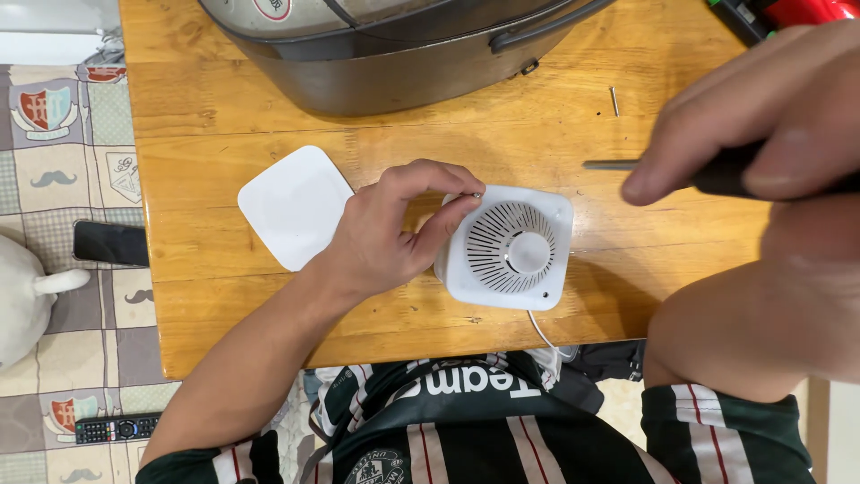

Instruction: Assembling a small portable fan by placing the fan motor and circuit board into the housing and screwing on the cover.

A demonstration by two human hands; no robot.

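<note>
We're at the screw stage, we'd say: left hand (pixel 385 237) pinches a small screw (pixel 477 194) at the top-left corner of the white square vented device (pixel 509 248) mid wooden surface (pixel 224 125); right hand (pixel 761 134), closed round a screwdriver (pixel 618 166), hovers up right; next move prob. needs the tip lined up w/ that screw; device lies grille-up, round radial slots, cord trailing toward us; white cover plate (pixel 294 204) just left.
</note>
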